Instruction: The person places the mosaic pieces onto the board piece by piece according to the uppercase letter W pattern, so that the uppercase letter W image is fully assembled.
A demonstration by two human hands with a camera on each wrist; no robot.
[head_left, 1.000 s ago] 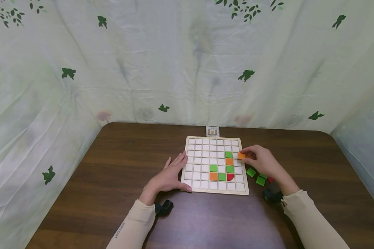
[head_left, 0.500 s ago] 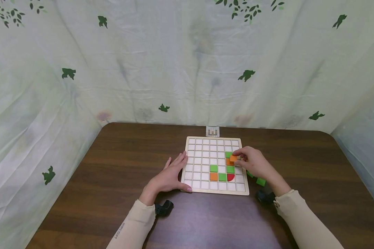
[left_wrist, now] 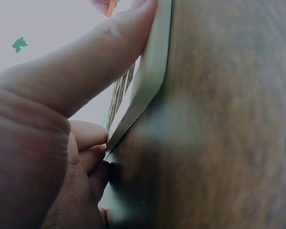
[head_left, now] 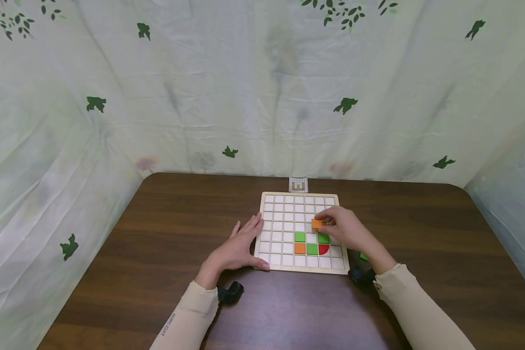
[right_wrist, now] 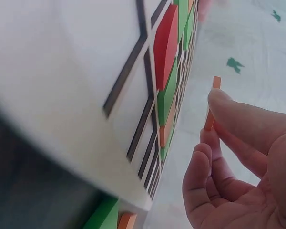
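A pale wooden grid board (head_left: 304,271) with white cells lies on the table. My right hand (head_left: 347,231) pinches an orange square tile (head_left: 316,223) between thumb and fingers above the board's right half. Seen edge-on in the right wrist view, that tile (right_wrist: 216,83) stands off from the cells. Below it sit a green tile (head_left: 299,236), an orange tile (head_left: 299,248), another green tile (head_left: 312,249) and a red rounded tile (head_left: 323,249). My left hand (head_left: 235,249) rests against the board's left side, fingers extended, thumb at the near left corner.
Behind the board lies a small printed card (head_left: 298,184). A loose green tile (head_left: 363,256) shows to the right, partly hidden by my right wrist. In the right wrist view, an orange tile (right_wrist: 127,221) lies beside the board. A curtain (head_left: 192,97) hangs behind the table.
My right hand has carried the orange tile leftward from the board's right edge over the cells, now covering tiles that showed before. The left hand has stayed put.
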